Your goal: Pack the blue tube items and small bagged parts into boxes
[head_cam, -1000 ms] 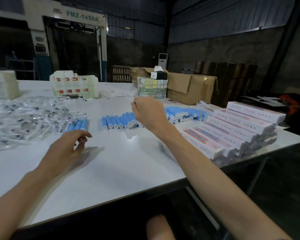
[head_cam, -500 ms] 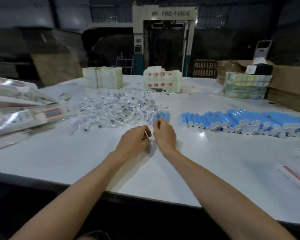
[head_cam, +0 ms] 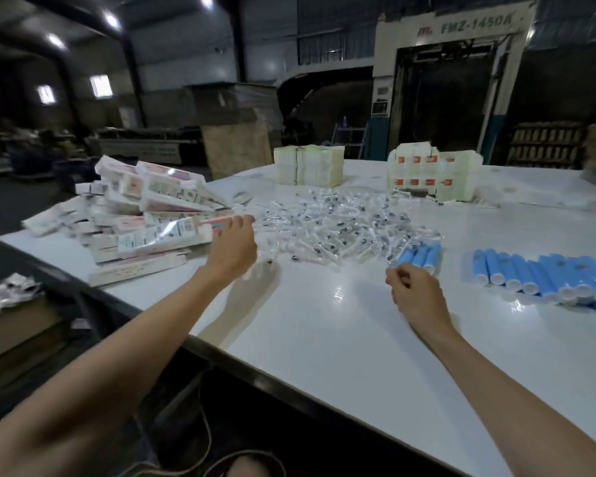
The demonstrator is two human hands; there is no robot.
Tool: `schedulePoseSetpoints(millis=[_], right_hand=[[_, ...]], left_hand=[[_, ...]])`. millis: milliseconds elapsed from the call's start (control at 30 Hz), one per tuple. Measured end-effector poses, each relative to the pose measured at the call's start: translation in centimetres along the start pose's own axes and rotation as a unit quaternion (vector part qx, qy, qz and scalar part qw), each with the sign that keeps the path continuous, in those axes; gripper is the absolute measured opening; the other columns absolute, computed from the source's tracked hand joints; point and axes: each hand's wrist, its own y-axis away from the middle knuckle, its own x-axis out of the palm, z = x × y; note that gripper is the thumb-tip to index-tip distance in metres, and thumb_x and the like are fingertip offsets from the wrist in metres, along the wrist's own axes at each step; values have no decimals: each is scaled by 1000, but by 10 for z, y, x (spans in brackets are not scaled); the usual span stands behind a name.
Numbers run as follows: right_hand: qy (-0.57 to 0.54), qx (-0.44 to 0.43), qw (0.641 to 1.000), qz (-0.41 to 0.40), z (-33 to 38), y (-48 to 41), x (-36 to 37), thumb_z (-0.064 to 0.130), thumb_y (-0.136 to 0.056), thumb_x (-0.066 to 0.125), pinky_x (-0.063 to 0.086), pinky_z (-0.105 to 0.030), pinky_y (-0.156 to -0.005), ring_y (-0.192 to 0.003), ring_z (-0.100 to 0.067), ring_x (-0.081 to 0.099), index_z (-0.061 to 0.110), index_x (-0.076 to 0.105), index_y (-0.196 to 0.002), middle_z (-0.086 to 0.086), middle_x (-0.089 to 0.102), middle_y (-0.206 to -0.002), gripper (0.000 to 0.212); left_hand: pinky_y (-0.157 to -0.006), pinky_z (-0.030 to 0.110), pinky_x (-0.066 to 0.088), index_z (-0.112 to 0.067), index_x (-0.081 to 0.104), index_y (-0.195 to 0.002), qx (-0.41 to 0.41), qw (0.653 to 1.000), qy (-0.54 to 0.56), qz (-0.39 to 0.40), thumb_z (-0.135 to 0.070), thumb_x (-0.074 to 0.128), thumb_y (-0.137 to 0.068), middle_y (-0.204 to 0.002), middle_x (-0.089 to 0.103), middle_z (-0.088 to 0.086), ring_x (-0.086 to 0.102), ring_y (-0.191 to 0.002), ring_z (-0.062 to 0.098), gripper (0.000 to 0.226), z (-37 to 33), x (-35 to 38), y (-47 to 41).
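Warehouse floor, dim. Big machine (head_cam: 461, 24) labelled FMZ-1450A stands at the back right behind the table.

White table (head_cam: 324, 339) fills most of the view, glossy top, dark edge toward the person.

Box pile (head_cam: 152, 215) sits on the table's left end: long white printed boxes heaped loosely, some tilted, some flat, a few with clear film.

Bagged parts (head_cam: 334, 225) lie in a wide loose spread at mid-table, just right of the box pile: small clear bags with dark bits inside. Too small to tell what the parts are.

Blue tubes (head_cam: 544, 277) lie in a row at the right edge, side by side, white caps toward the person. A small tube cluster (head_cam: 420, 258) lies apart from that row, touching the near right edge of the bagged parts.

2 carton stacks at the far side: a pale stack (head_cam: 308, 165) and a red-marked stack (head_cam: 434, 173), well apart from the hands.

Left hand (head_cam: 233, 244) is stretched out at the right end of the box pile, fingers straight, tips right at the nearest box; contact unclear, blurred.

Right hand (head_cam: 415, 290) is over bare table just in front of the tube cluster, fingers curled in; cannot tell whether they pinch anything.
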Motion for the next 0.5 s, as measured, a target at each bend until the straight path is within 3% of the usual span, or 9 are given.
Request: schedulePoseSetpoints(millis=[133, 300, 400, 500], right_hand=[[-36, -7, 999, 12, -2, -2, 3, 37, -101, 60, 56, -45, -68, -62, -22, 63, 19, 61, -77, 3, 67, -65, 30], [-46, -17, 998, 29, -1, -4, 5, 37, -102, 59, 56, -48, -70, -63, -25, 63, 19, 60, -76, 0, 65, -64, 31], [-35, -24, 998, 34, 2, -3, 5, 37, -102, 60, 58, -48, -71, -65, -25, 64, 20, 59, -75, 0, 65, -65, 32], [-38, -25, 998, 37, 3, -2, 3, 36, -102, 60, 59, -51, -73, -66, -26, 64, 20, 59, -75, -1, 66, -66, 32]], left_hand=[[-114, 63, 38, -2, 38, -152, -84, 990, -113, 0, -2, 61, -99, -151, 47, 26, 42, -141, 45, 58, 77, -21, -27], [-119, 69, 32, -1, 27, -160, -163, 969, -172, 72, 3, 44, -103, -162, 41, 28, 37, -150, 48, 60, 152, -36, -47], [-116, 66, 35, -6, 20, -164, -155, 964, -198, 88, 0, 50, -102, -150, 54, 30, 49, -139, 51, 69, 171, -33, -45], [-110, 64, 41, -5, 37, -155, -124, 968, -207, 73, 2, 58, -97, -145, 60, 26, 53, -134, 49, 62, 172, -30, -41]])
